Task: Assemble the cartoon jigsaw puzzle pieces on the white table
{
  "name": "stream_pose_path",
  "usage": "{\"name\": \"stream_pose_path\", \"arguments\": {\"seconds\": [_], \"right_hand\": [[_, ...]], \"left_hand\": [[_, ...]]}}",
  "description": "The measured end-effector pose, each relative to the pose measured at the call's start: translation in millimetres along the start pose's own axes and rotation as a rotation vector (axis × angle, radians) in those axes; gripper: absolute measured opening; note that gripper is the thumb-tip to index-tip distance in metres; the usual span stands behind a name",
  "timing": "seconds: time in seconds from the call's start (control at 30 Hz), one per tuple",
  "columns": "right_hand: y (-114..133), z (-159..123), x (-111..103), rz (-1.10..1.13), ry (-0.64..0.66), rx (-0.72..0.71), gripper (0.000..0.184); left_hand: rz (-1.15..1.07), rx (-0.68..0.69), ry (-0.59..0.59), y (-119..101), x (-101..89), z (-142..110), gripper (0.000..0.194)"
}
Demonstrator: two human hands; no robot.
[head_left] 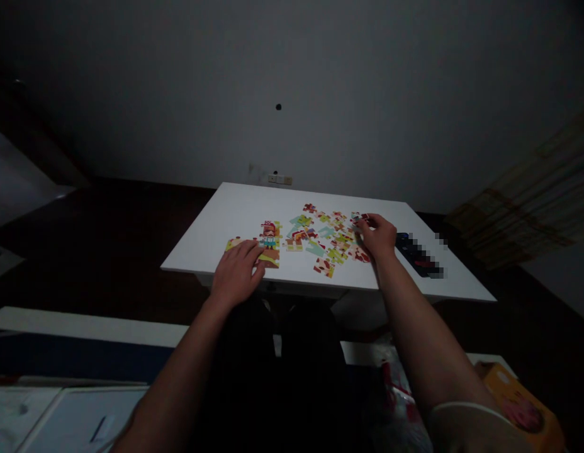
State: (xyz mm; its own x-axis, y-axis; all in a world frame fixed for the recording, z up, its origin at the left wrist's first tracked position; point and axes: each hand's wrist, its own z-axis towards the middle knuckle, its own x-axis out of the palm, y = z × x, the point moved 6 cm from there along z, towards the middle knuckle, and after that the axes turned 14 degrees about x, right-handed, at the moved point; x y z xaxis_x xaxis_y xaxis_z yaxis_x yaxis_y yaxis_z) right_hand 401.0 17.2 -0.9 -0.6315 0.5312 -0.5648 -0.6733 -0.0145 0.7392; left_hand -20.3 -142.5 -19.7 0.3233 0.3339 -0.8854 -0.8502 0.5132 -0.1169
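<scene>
A white table (292, 280) holds a partly joined jigsaw section showing a cartoon figure in a red cap (269, 238), with a loose spread of colourful jigsaw pieces (326, 240) to its right. My left hand (236, 274) lies flat with its fingers apart, touching the joined section's lower left side and a yellow piece. At the far side of the spread, my right hand (377, 236) pinches a small dark red jigsaw piece (362, 219) between its fingertips. The hand hides some pieces beneath it.
A dark, pixelated flat object (418, 255) lies on the table's right side. A wall socket plate (279, 179) sits behind the table. Below my right arm are a plastic bag (396, 390) and an orange box (516, 402). A white board (79, 418) lies at lower left.
</scene>
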Motion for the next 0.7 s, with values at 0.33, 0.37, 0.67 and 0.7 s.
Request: {"name": "stream_pose_path", "arguments": {"seconds": [0.33, 0.37, 0.67, 0.7], "right_hand": [[129, -41, 133, 0.135, 0.721, -0.218, 0.035], [140, -45, 149, 0.134, 0.756, -0.230, 0.034], [170, -48, 199, 0.133, 0.761, -0.418, 0.035], [168, -47, 199, 0.121, 0.752, -0.412, 0.036]], "left_hand": [[-0.055, 0.029, 0.032, -6, -8.2, -6, 0.044], [-0.073, 0.034, 0.038, -5, -9.1, -8, 0.044], [-0.113, 0.028, 0.035, -7, -9.8, -12, 0.043], [-0.109, 0.026, 0.033, -7, -9.4, -11, 0.043]]}}
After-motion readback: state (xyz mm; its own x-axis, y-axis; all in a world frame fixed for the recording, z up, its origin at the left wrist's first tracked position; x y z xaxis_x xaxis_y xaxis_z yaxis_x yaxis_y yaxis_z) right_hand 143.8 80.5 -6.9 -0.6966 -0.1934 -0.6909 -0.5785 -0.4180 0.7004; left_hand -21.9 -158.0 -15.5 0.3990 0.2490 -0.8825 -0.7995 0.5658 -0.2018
